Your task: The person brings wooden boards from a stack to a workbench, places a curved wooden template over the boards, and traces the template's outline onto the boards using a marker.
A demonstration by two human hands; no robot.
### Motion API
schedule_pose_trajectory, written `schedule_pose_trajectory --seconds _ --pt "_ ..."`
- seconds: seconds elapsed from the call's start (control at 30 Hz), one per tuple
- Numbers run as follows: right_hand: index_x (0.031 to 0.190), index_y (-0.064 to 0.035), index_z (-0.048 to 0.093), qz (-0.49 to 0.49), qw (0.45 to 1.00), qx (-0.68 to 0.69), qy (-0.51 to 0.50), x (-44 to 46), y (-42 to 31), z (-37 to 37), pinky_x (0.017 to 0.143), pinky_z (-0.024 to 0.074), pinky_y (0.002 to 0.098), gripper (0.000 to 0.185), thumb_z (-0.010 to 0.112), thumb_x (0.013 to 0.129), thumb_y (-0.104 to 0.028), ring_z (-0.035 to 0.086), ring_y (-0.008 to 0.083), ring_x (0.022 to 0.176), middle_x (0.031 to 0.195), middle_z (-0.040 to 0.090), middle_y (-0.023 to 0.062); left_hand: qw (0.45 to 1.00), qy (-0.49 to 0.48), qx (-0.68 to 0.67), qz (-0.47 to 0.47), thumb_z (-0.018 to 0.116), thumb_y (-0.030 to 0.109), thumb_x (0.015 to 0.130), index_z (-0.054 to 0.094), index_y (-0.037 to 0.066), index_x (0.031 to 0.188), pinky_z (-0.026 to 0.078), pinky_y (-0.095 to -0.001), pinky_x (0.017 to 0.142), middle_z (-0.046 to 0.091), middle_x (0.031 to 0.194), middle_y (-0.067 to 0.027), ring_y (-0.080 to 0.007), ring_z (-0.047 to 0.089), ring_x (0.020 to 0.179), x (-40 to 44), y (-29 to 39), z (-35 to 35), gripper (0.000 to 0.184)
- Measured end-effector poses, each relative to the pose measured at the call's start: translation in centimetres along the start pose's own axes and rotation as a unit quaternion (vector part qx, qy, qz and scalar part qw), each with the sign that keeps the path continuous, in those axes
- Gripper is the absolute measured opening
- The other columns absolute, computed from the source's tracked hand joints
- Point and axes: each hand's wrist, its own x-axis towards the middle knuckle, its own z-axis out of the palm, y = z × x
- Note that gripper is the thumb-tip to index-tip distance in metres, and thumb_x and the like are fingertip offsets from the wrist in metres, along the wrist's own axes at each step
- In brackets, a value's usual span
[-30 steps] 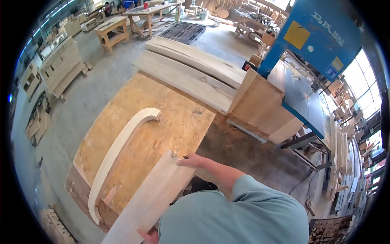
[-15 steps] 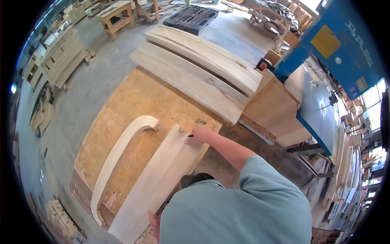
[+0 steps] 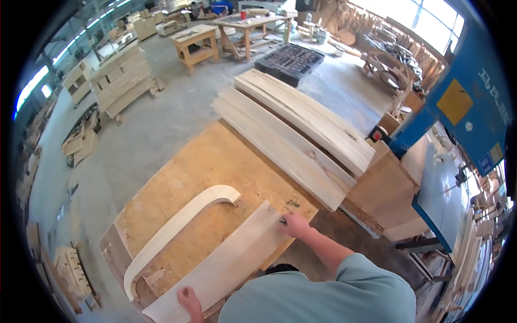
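Observation:
A wide pale board (image 3: 231,258) lies slantwise on the worn yellowish tabletop (image 3: 180,167). At its far right end is my right hand (image 3: 295,224), closed round a small dark pen-like object (image 3: 283,219), touching the board. My left hand (image 3: 188,300) is over the board's near end, its fingers curled in and nothing visible in them. To the left of the board, a curved wooden piece (image 3: 175,223) lies apart from it, its hooked end toward the far side.
Two long thick planks (image 3: 283,145) lie beyond the tabletop. A blue machine (image 3: 468,102) with a metal table (image 3: 441,188) stands at right, beside a wooden box (image 3: 385,188). Further off are a black pallet (image 3: 291,62), a small wooden bench (image 3: 194,40) and stacked wood (image 3: 121,75).
My left hand has come up from beside the board's near edge to over its surface. My right hand stays at the far end. The view has shifted, showing more of the workshop beyond.

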Motion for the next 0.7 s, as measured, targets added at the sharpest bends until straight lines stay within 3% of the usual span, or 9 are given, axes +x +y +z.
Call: schedule_pose_trajectory --seconds 0.07,0.13,0.2,0.27,0.33,0.43,0.5,0.6,0.7 --pt "0.103 -0.0047 0.068 0.063 0.996 0.069 0.002 -0.9 0.1 -0.2 0.084 0.0526 0.0461 0.038 0.068 0.081 -0.035 0.065 0.0376 0.098 0.103 0.068 0.0189 0.986 0.060 0.141 0.071 0.066 0.014 0.083 0.058 -0.004 0.109 0.044 -0.0445 0.094 0.061 0.104 -0.0194 -0.0369 0.056 0.105 3.4 1.9 0.1 0.033" --pt "0.103 -0.0031 0.068 0.100 0.991 0.089 0.029 -2.1 1.3 0.4 0.082 0.0533 0.0461 0.040 0.069 0.079 -0.035 0.067 0.0373 0.094 0.099 0.069 0.0200 0.971 -0.017 0.225 0.075 0.071 0.016 0.080 0.053 -0.001 0.126 0.037 -0.0490 0.102 0.054 0.123 -0.0246 -0.0424 0.048 0.118 8.4 2.9 -0.4 0.052" --pt "0.101 -0.0018 0.069 0.105 0.979 0.150 0.084 -4.7 2.9 1.2 0.079 0.0540 0.0449 0.040 0.069 0.079 -0.035 0.067 0.0378 0.087 0.091 0.070 0.0201 0.950 -0.027 0.236 0.204 0.077 0.019 0.075 0.045 0.000 0.136 0.037 -0.0499 0.106 0.049 0.134 -0.0244 -0.0420 0.045 0.125 12.0 4.4 -1.2 0.071" --pt "0.097 -0.0004 0.070 0.101 0.962 0.246 0.063 -8.7 2.7 0.3 0.078 0.0534 0.0442 0.041 0.070 0.078 -0.036 0.067 0.0374 0.086 0.088 0.069 0.0213 0.930 -0.020 0.291 0.224 0.083 0.021 0.069 0.038 0.001 0.142 0.033 -0.0496 0.112 0.043 0.143 -0.0241 -0.0409 0.039 0.134 17.5 2.9 -0.4 0.088" --pt "0.095 0.0004 0.070 0.117 0.983 0.097 0.103 -12.1 8.1 5.2 0.071 0.0539 0.0422 0.039 0.071 0.079 -0.036 0.069 0.0332 0.079 0.082 0.068 0.0190 0.924 -0.117 0.338 0.133 0.087 0.025 0.066 0.038 0.000 0.143 0.029 -0.0479 0.116 0.038 0.149 -0.0244 -0.0393 0.032 0.141 20.8 5.8 -0.8 0.095" --pt "0.094 0.0020 0.070 0.182 0.981 0.051 0.042 -20.0 10.5 7.5 0.064 0.0534 0.0416 0.039 0.074 0.079 -0.034 0.067 0.0268 0.068 0.078 0.067 0.0145 0.871 -0.171 0.427 0.171 0.091 0.035 0.060 0.034 0.000 0.147 0.028 -0.0459 0.117 0.039 0.150 -0.0222 -0.0373 0.033 0.142 25.3 4.5 -0.3 0.110" --pt "0.090 0.0036 0.069 0.363 0.918 0.156 -0.017 -26.1 10.3 8.4 0.060 0.0518 0.0408 0.039 0.075 0.078 -0.033 0.064 0.0221 0.062 0.073 0.065 0.0105 0.830 -0.255 0.465 0.174 0.091 0.035 0.057 0.033 0.000 0.148 0.029 -0.0444 0.117 0.039 0.150 -0.0216 -0.0365 0.034 0.141 26.4 5.5 -0.9 0.114" --pt "0.092 0.0012 0.072 0.457 0.872 0.165 -0.049 -34.5 16.3 15.9 0.062 0.0537 0.0383 0.039 0.077 0.075 -0.033 0.068 0.0237 0.065 0.077 0.070 0.0127 0.841 -0.249 0.439 0.197 0.091 0.035 0.058 0.032 -0.001 0.148 0.030 -0.0442 0.117 0.040 0.150 -0.0217 -0.0364 0.035 0.141 27.5 4.5 -0.9 0.113" --pt "0.087 -0.0004 0.072 0.514 0.828 0.217 -0.052 -38.2 5.4 11.9 0.053 0.0497 0.0364 0.029 0.076 0.078 -0.028 0.062 0.0188 0.055 0.068 0.064 0.0088 0.846 -0.285 0.425 0.148 0.090 0.032 0.059 0.031 0.000 0.149 0.029 -0.0439 0.118 0.040 0.149 -0.0232 -0.0363 0.035 0.141 27.9 3.5 -0.4 0.112"
